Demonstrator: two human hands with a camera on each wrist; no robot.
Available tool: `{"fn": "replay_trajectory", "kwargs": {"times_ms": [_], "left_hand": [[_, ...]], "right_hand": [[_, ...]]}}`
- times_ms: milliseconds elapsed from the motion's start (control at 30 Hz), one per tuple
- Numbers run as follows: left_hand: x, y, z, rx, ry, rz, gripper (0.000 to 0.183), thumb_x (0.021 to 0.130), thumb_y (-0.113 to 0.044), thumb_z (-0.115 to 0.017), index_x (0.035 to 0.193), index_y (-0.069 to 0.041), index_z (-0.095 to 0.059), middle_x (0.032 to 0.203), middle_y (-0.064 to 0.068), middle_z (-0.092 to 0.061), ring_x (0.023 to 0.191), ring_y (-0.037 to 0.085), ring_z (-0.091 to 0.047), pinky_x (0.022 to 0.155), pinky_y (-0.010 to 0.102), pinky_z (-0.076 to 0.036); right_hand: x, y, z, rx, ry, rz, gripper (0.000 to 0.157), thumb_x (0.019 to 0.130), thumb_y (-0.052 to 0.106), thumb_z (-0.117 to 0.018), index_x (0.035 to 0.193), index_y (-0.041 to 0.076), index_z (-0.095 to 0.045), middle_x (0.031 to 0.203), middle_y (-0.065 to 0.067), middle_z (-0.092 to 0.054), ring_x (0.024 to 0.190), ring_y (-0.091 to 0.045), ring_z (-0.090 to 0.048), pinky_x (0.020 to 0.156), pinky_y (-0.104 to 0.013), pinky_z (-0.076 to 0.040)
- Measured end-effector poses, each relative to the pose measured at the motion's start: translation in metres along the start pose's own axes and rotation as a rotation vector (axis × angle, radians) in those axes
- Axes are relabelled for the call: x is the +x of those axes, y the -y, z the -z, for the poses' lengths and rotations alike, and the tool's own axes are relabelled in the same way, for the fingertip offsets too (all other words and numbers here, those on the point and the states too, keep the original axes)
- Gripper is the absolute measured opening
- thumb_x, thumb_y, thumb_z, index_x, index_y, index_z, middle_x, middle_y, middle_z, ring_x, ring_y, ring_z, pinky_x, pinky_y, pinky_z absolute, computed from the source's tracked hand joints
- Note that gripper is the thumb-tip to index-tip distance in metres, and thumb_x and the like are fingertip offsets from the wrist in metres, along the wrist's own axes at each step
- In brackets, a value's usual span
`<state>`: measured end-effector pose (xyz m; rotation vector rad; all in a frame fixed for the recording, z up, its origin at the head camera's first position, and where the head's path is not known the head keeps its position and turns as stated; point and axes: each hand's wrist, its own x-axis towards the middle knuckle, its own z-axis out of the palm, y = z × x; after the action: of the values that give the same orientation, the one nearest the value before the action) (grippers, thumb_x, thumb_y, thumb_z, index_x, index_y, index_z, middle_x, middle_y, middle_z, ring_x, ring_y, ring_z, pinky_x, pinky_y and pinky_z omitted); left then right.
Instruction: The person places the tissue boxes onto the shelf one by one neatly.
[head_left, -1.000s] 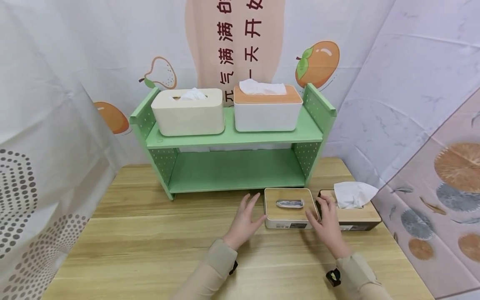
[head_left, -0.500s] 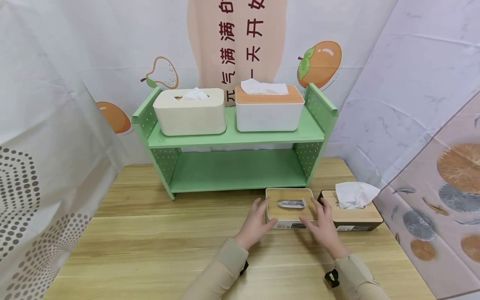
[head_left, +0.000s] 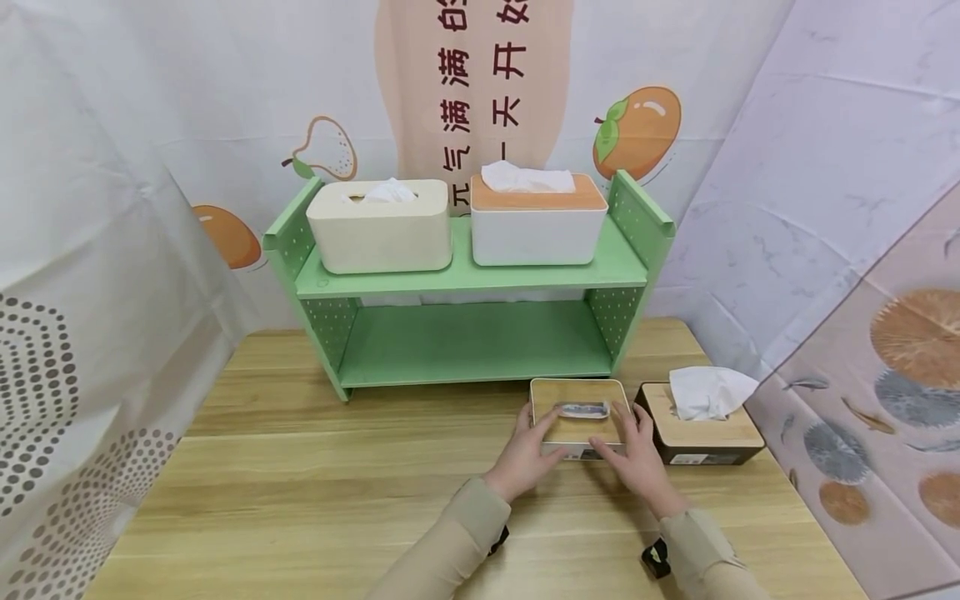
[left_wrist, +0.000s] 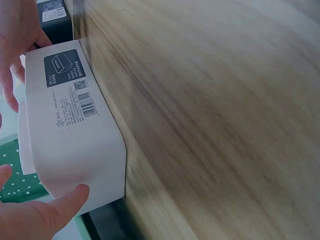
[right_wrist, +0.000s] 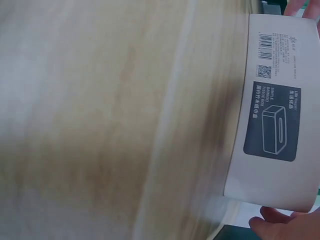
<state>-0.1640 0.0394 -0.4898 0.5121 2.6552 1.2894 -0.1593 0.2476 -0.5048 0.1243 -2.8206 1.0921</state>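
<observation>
White tissue box (head_left: 576, 430) sits just before green shelf (head_left: 472, 343), toward its right end. Left hand (head_left: 522, 460) and right hand (head_left: 637, 457) grip opposite ends, fingers spread. Best squeeze evenly, keep level, right fingers clear of dark tissue box (head_left: 708, 431).

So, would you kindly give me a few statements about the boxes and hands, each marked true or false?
1. The cream tissue box stands on the green rack. True.
2. The left hand touches the rack. False: it touches the low white box in front.
3. A tissue sticks out of the dark box beside the low white box. True.
4. The right hand holds that tissue. False: it is at the low white box's right end.
5. A barcode shows on the low white box. True.
</observation>
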Motion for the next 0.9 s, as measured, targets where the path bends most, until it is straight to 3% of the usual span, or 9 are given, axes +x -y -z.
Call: {"fn": "replay_trajectory", "kwargs": {"times_ms": [233,633,900], "left_hand": [[0.0016,0.0025,-0.0045,-0.010,0.011,0.029,0.062,0.091,-0.036,-0.058,0.146,-0.022,-0.031,0.151,0.027,-0.013,0.129,0.040,-0.040,0.101,0.046,-0.042],[0.0019,0.0060,-0.0094,0.001,0.023,0.051,0.063,0.090,-0.032,-0.059,0.145,-0.014,-0.033,0.149,0.031,-0.013,0.126,0.039,-0.044,0.099,0.044,-0.044],[0.0036,0.0076,-0.0106,-0.001,0.002,0.060,0.062,0.090,-0.031,-0.061,0.143,-0.010,-0.036,0.149,0.028,-0.016,0.130,0.037,-0.040,0.102,0.043,-0.041]], "right_hand": [[-0.0012,-0.0029,-0.0041,-0.022,0.010,-0.010,0.073,0.087,0.036,-0.062,0.144,0.009,-0.026,0.144,-0.035,-0.009,0.108,-0.056,-0.049,0.088,-0.063,-0.042],[-0.0021,-0.0060,-0.0077,-0.022,0.027,-0.010,0.076,0.085,0.037,-0.065,0.144,0.009,-0.026,0.142,-0.037,-0.011,0.115,-0.058,-0.042,0.090,-0.064,-0.040],[0.0018,-0.0092,0.0013,-0.027,0.103,-0.004,0.078,0.083,0.041,-0.066,0.143,0.009,-0.028,0.141,-0.036,-0.017,0.117,-0.055,-0.042,0.091,-0.063,-0.040]]}}
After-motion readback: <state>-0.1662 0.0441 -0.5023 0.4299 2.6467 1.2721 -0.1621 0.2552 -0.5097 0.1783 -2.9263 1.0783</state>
